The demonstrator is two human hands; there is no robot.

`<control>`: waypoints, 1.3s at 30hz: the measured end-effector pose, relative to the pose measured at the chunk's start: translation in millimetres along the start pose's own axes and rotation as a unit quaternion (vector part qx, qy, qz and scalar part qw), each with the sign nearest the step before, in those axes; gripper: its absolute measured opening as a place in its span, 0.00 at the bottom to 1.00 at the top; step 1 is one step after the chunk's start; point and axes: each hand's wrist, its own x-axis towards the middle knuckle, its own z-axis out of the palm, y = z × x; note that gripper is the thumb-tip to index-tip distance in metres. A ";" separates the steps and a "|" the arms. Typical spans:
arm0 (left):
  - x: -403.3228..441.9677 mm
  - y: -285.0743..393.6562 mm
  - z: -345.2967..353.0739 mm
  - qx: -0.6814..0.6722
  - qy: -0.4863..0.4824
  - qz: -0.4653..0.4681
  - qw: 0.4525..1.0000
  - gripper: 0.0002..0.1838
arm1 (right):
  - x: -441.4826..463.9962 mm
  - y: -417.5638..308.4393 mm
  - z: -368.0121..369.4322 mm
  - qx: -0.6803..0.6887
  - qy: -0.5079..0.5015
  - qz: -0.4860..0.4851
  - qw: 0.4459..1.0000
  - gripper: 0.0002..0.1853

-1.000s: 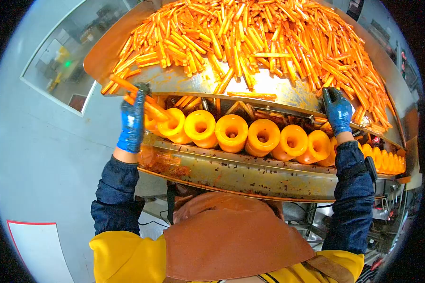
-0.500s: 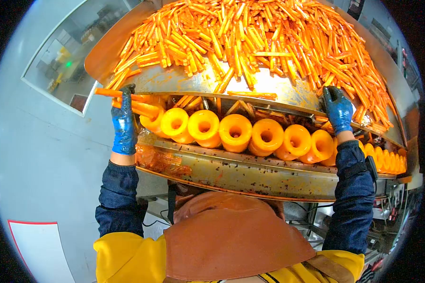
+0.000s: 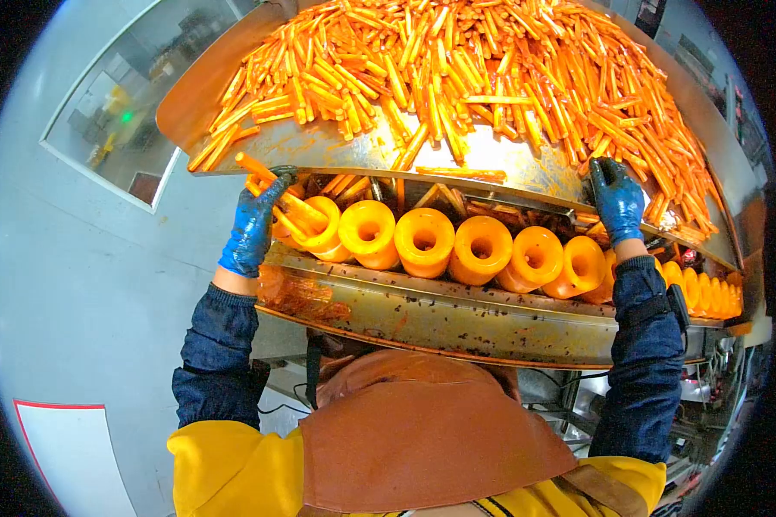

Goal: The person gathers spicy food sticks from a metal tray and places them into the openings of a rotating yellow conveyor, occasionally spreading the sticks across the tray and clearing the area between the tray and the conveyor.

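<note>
From where I'm standing, the left hand (image 3: 254,226) is closed on a few long orange sticks (image 3: 297,211), fingers bent around them and the thumb side up by the edge of the metal tray (image 3: 276,145). The sticks slant down toward the cup (image 3: 330,248) near the left end of the row of cups (image 3: 428,265), their lower ends at its mouth; whether they are inside it, I can't tell.

The right hand (image 3: 619,207) is well apart from the left, over the front edge of the tray, beside the big heap of sticks (image 3: 491,77). Its fingers are a little bent, with the fingertips at the tray's lip; I can't tell whether they pinch anything. Both hands wear blue gloves, darkened at the fingers.

Loose sticks (image 3: 341,186) lie behind the cups, and a stained metal ledge (image 3: 457,323) runs along the front.

The step in hand, as I judge it, is guiding the bundle to the cup's mouth. Moving it further in would call for the ends gathered close and tilted in line with the hole, with a loosened grip only once they're well seated; splayed ends could catch on the rim.
</note>
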 end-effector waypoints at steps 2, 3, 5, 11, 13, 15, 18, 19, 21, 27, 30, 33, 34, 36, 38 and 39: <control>-1.5 4.7 -0.2 -0.016 -0.007 0.013 1.000 0.16 | -0.9 -1.9 -2.8 0.003 0.003 -0.010 1.000 0.20; -2.7 7.6 -0.6 0.007 -0.015 -0.012 1.000 0.16 | -1.1 -5.8 -6.5 0.006 -0.005 0.003 1.000 0.19; -4.4 6.3 -1.1 0.029 -0.023 -0.036 0.999 0.15 | -1.1 -6.3 -6.5 0.008 -0.013 0.015 1.000 0.19; -12.7 9.6 13.6 0.130 -0.138 -0.041 0.981 0.14 | -1.1 1.1 0.7 0.025 0.025 -0.010 0.999 0.19; -16.0 10.3 17.9 0.081 -0.122 -0.024 0.989 0.13 | -1.0 -7.1 -7.6 0.025 -0.009 0.027 0.999 0.19; -18.4 16.8 19.3 -0.017 -0.015 0.009 1.000 0.12 | -0.8 -7.8 -8.4 0.020 -0.011 0.027 0.999 0.19; -8.9 7.6 4.2 0.018 0.000 -0.030 0.999 0.15 | -0.8 -14.1 -14.5 0.011 -0.025 0.037 0.999 0.19; -8.0 4.0 0.4 0.012 -0.004 -0.040 0.999 0.16 | -0.5 -16.3 -16.5 0.005 -0.034 0.046 0.998 0.19; -11.3 7.3 0.6 0.050 -0.044 -0.075 0.995 0.17 | -0.5 -5.5 -5.5 0.011 -0.010 0.020 1.000 0.19; -13.1 16.8 -12.7 -0.019 -0.031 -0.059 0.998 0.14 | -1.9 -4.7 -3.7 0.004 0.013 0.001 1.000 0.20; 3.4 11.4 -32.2 -0.081 0.127 0.053 0.987 0.12 | -1.5 -3.2 -2.8 0.014 0.011 -0.003 1.000 0.20; 7.3 7.6 -32.1 -0.030 0.090 0.037 0.995 0.13 | -0.9 -4.0 -2.5 0.028 0.011 0.009 1.000 0.20; 8.0 7.8 -28.0 -0.002 0.017 -0.004 1.000 0.13 | -0.9 -4.2 -2.6 0.034 0.010 0.019 0.999 0.20; 9.9 13.2 -20.8 0.144 -0.057 -0.057 0.986 0.14 | -0.9 -6.6 -5.3 0.028 0.001 0.027 0.999 0.20; 21.8 14.7 -11.8 0.181 -0.080 -0.035 0.980 0.15 | -1.0 -7.2 -6.5 0.021 -0.009 0.037 0.999 0.20; 37.6 16.7 -7.6 0.311 -0.047 0.127 0.941 0.17 | -0.8 -6.8 -6.5 0.021 -0.015 0.036 0.999 0.20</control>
